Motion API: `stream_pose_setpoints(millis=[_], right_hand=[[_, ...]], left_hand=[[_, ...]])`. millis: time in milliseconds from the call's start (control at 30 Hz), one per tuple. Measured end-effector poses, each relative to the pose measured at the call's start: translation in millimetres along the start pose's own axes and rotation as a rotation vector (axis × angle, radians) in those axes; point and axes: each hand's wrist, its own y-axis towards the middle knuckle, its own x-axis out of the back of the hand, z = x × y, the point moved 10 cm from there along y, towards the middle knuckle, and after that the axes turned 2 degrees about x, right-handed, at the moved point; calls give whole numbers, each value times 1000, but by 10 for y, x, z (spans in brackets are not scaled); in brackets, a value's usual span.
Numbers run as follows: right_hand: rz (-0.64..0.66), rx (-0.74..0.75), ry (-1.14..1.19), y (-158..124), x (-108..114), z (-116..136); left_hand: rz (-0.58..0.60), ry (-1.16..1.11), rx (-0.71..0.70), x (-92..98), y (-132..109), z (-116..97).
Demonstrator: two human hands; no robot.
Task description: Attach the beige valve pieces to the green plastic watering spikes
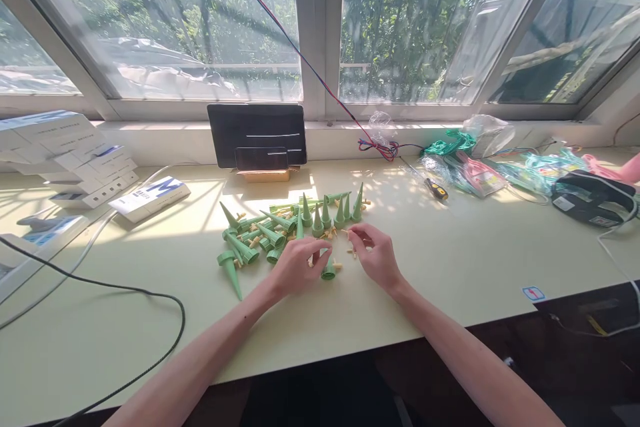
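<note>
A heap of green plastic cone spikes point(260, 235) lies on the pale table point(450, 260), mixed with small yellow pegs point(330, 233). Several cones point(325, 212) stand upright in a row behind the heap. My left hand point(299, 265) rests at the heap's near edge, fingers curled around a green cone point(327, 271) lying on the table. My right hand point(375, 253) is just to its right, fingertips pinched together over a small yellow peg point(353, 252).
A dark tablet point(257, 135) on a wooden stand is at the back by the window. White boxes point(75, 160) are stacked at the left. A black cable point(125, 293) curves across the left. Plastic bags point(475, 160), a screwdriver point(436, 189) and a black device point(593, 199) lie at the right.
</note>
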Motion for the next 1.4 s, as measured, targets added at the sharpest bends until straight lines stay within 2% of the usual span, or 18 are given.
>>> stream_pose_setpoints(millis=[300,500,700,1267,1400], right_hand=[[17,-10,-13,-8,-20,9],[23,-6,-19,-11,-36,-9],[35,0,-30,-13,-65,-23],[50,4,-33,-4,-76,-25],[47,5,-39,4,-67,-15]], left_hand=[[219,99,118,-178,-18,56],[284,102,144,-211,-37,35],[253,92,96,-189,-23,-28],[204,134,53,-177,-39,-37],[141,145,11,-126,-32,-67]])
